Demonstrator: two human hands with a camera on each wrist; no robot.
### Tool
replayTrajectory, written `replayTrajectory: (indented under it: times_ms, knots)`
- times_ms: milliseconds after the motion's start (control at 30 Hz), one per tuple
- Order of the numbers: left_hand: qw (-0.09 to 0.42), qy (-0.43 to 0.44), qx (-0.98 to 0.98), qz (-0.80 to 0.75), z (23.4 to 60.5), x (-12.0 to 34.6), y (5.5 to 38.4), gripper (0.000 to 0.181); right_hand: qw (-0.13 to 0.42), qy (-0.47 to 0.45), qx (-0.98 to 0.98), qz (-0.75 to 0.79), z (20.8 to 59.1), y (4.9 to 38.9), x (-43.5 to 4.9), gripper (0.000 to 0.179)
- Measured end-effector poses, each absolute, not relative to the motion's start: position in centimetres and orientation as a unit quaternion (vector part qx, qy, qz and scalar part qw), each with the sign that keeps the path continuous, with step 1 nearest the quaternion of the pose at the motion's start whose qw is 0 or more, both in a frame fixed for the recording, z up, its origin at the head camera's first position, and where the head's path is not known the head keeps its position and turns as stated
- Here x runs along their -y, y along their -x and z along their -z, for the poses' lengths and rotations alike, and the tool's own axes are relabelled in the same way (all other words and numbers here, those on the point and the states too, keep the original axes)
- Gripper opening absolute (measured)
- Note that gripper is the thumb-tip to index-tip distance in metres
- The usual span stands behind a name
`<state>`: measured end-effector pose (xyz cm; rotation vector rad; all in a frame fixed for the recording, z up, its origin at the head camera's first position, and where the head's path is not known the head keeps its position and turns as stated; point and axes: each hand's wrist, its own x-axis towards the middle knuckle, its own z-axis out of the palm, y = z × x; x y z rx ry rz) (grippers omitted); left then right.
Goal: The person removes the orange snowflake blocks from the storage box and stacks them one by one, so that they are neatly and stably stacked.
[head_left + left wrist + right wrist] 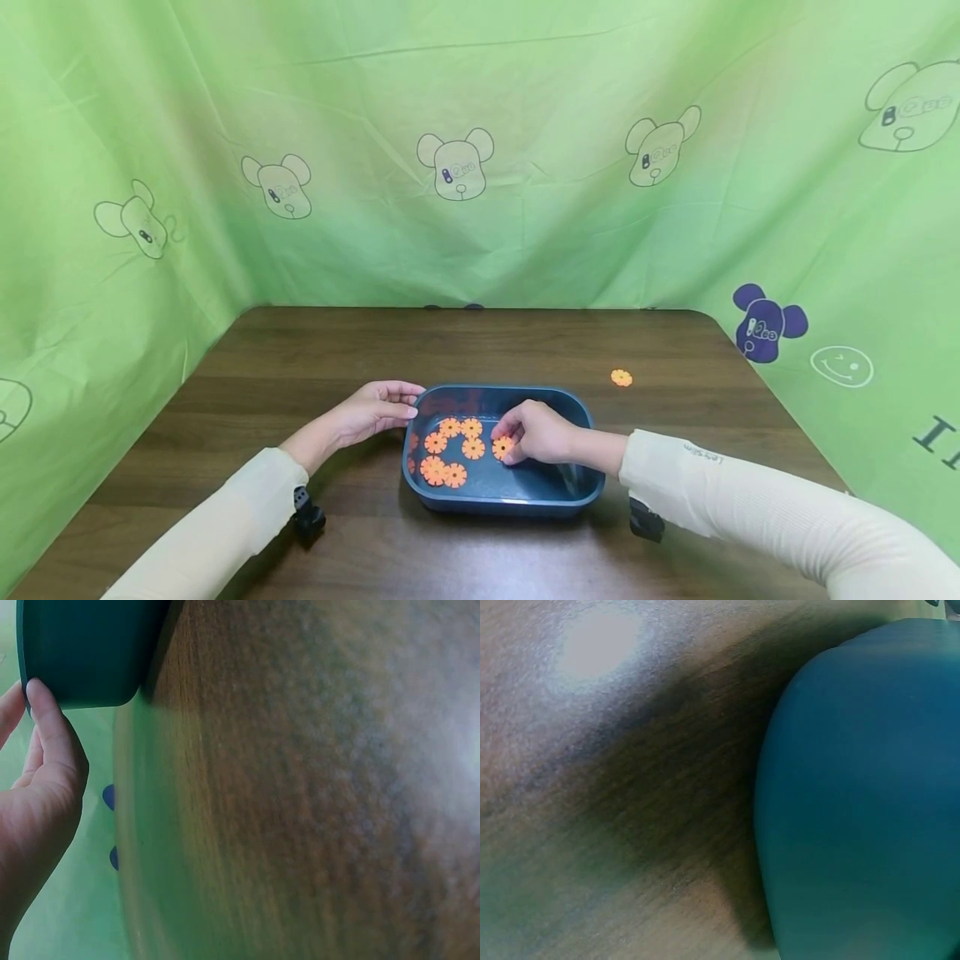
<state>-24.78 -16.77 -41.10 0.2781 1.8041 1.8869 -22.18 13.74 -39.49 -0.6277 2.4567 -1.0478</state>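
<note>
A dark blue rectangular basin point(517, 505) with rounded corners stands on the table. My left hand point(375, 412) pinches its left rim between thumb and fingers; the left wrist view shows the thumb on the outer wall of the basin point(90, 652). Inside, several orange flower-shaped pieces point(432, 471) lie on the left half of the floor. Reaching in over the right side, my right hand point(543, 433) holds another orange flower-shaped piece point(502, 448) between thumb and fingers. Only the basin's outer wall point(862, 787) fills the right wrist view, with that hand out of sight.
One more orange flower-shaped piece point(621, 377) lies on the wooden table point(300, 358), beyond the basin to the right. A green cloth point(360, 250) with printed bear heads hangs behind the table and along both sides.
</note>
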Motion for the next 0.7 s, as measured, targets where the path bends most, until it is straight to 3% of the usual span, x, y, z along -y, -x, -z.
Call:
replayTrajectory:
  times_ms: [467,700]
  knots:
    - [0.259,-0.104,-0.662,-0.696,41.15,16.87,24.8,0.047,0.213,0.188,-0.866,0.412,38.79,22.18,-13.83,0.03]
    - [0.258,-0.105,-0.665,-0.693,41.08,16.83,24.86,0.048,0.193,0.191,-0.863,0.426,38.57,22.34,-14.07,0.035]
